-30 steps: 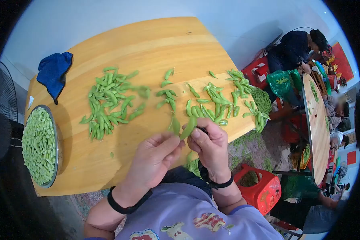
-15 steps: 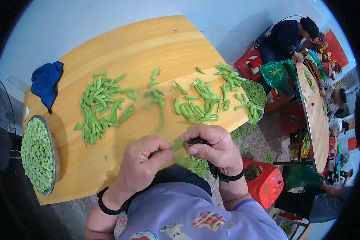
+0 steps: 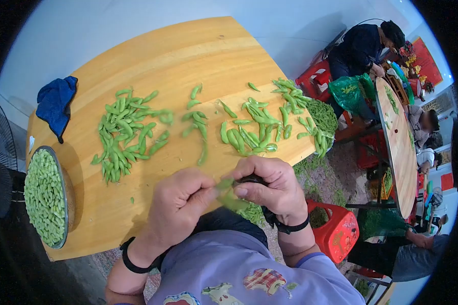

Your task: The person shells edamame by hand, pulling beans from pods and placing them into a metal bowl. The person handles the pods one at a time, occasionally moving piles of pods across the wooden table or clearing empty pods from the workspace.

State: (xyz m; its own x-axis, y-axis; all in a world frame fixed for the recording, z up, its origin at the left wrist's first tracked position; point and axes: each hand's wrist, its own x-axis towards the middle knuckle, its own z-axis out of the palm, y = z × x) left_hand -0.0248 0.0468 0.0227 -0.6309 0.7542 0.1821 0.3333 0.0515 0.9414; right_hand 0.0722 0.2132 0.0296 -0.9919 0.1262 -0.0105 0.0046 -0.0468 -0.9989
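Between my two hands, over the table's near edge, are green pods (image 3: 230, 198), blurred by motion. My left hand (image 3: 184, 202) pinches the left end of a pod with thumb and forefinger. My right hand (image 3: 270, 187) is closed around a small dark tool (image 3: 251, 179), its thumb against the pods; the tool's shape is mostly hidden. Beyond my hands, loose pods (image 3: 118, 132) form a pile on the wooden table (image 3: 173, 56), and more pods (image 3: 259, 127) lie at the right.
A bowl of shelled beans (image 3: 45, 198) stands at the left, near a blue cloth (image 3: 57, 105). A heaped container (image 3: 321, 119) adjoins the table's right end. A red stool (image 3: 337, 231) is right of me. Several people sit around another table (image 3: 399, 152).
The view has shifted slightly. My hands stay together at the pods, with only small movements of the fingers.
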